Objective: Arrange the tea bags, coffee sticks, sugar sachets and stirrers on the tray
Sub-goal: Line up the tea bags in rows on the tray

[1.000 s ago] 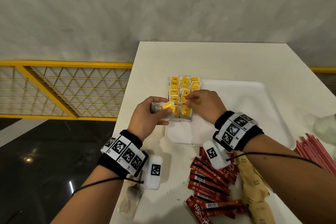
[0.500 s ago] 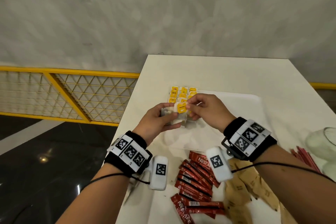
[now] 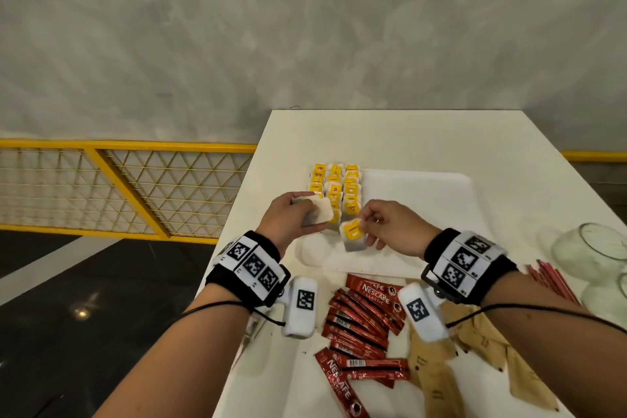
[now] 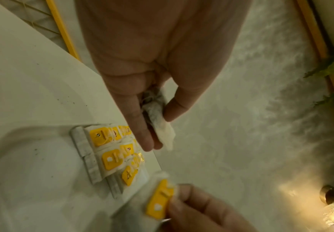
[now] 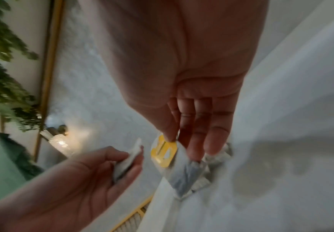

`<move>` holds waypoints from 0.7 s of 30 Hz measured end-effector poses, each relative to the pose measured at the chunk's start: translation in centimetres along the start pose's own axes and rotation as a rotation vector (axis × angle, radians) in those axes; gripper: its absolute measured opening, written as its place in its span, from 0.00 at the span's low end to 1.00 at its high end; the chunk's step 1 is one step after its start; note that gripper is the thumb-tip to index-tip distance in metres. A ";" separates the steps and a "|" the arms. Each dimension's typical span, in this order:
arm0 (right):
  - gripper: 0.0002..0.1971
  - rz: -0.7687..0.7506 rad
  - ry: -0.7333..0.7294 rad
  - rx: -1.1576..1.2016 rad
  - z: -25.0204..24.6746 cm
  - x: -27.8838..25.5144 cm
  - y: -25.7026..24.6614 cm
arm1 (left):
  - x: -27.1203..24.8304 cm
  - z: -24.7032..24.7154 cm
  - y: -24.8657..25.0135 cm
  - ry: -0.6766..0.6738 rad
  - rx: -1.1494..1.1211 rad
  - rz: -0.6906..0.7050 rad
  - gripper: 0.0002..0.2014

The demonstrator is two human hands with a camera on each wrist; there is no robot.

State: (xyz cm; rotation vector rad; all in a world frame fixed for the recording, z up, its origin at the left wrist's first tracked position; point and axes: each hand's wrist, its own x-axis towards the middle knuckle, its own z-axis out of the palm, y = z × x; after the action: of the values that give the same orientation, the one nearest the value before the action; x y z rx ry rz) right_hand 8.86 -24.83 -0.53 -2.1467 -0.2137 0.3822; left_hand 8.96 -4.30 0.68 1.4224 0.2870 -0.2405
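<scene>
A white tray (image 3: 424, 200) lies on the white table, with rows of yellow-tagged tea bags (image 3: 334, 185) at its left end. My left hand (image 3: 288, 220) hovers over the tray's near left corner and grips a small stack of tea bags (image 3: 317, 214), also the stack of tea bags (image 4: 159, 124). My right hand (image 3: 390, 226) pinches one tea bag (image 3: 353, 235) by its yellow tag (image 5: 163, 151), hanging just above the tray. Red coffee sticks (image 3: 359, 319), brown sugar sachets (image 3: 475, 349) and red stirrers (image 3: 549, 276) lie on the table nearer to me.
Clear glass jars (image 3: 590, 248) stand at the right edge of the table. A yellow mesh railing (image 3: 135, 190) runs left of the table, with dark floor below. The table's left edge is close to my left wrist.
My hands have drawn apart: the right one has pulled a single tea bag off the stack and moved right and nearer, while the left keeps the rest. The head view has tilted.
</scene>
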 end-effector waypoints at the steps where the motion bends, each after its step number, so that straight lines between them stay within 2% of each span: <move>1: 0.03 0.051 -0.010 0.023 0.6 0.3 0.7 | 0.1 0.0 -0.1 -0.004 0.010 -0.013 0.13; 5: 0.03 0.266 0.048 0.115 2.2 2.4 3.1 | 0.7 -0.3 -0.5 -0.022 0.099 0.013 0.12; 7: 0.04 0.316 0.113 0.123 2.5 3.4 3.5 | 1.1 -0.8 -0.7 -0.016 0.121 0.028 0.12; 11: 0.04 0.350 0.224 0.129 2.9 4.6 3.2 | 1.9 -1.7 -1.3 0.007 0.150 0.042 0.11; 17: 0.05 0.383 0.250 0.121 3.0 5.2 3.0 | 2.2 -1.8 -1.5 0.007 0.066 -0.002 0.11; 21: 0.04 0.339 0.299 0.092 2.6 5.0 3.3 | 2.1 -1.5 -1.6 0.002 0.049 0.009 0.13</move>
State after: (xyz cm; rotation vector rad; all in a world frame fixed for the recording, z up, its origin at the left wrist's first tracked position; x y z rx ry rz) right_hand 12.63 -23.22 -5.58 -2.1171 0.3351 0.2523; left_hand 10.36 -3.02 -1.76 1.4717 0.2775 -0.2402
